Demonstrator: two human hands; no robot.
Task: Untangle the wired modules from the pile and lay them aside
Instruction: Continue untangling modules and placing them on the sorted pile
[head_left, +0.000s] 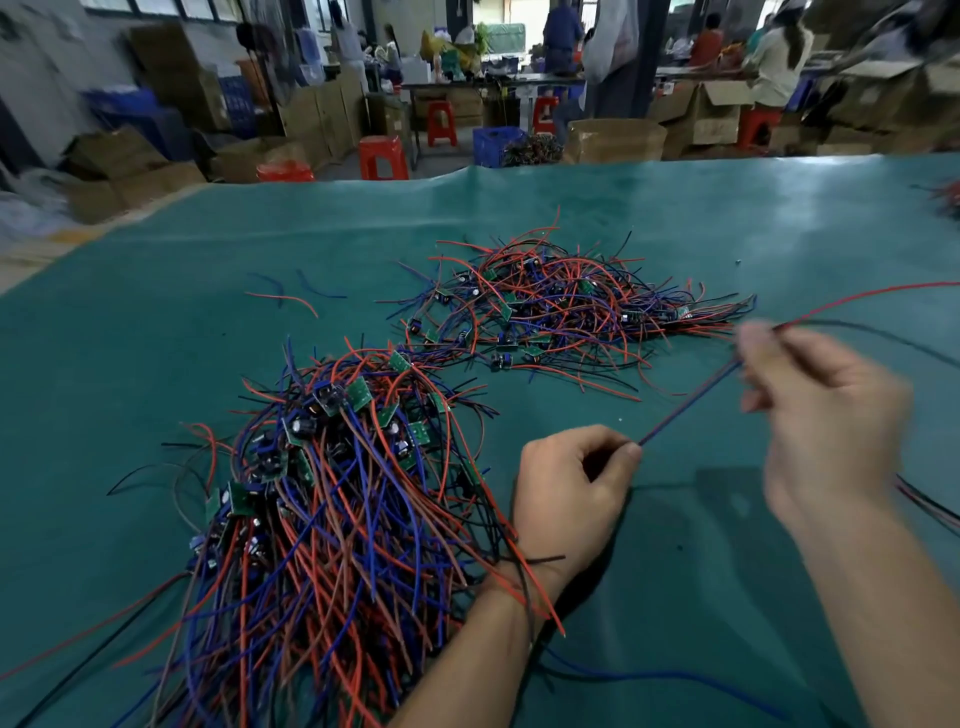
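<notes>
A tangled pile (561, 306) of small green modules with red, blue and black wires lies on the far middle of the green table (156, 364). A second, denser heap (322, 499) of the same wired modules lies in front of me at the left. My left hand (571, 493) pinches the end of a dark blue-red wire (685, 405) beside that heap. This wire runs up and right to my right hand (826, 421), which is blurred and grips it together with red and black wires that trail off to the right.
Loose red and blue wire pieces (283, 296) lie at the far left of the table. More wires show at the right edge (948, 200). Beyond the table stand red stools (384, 156), cardboard boxes (615, 140), a blue crate (498, 145) and several people.
</notes>
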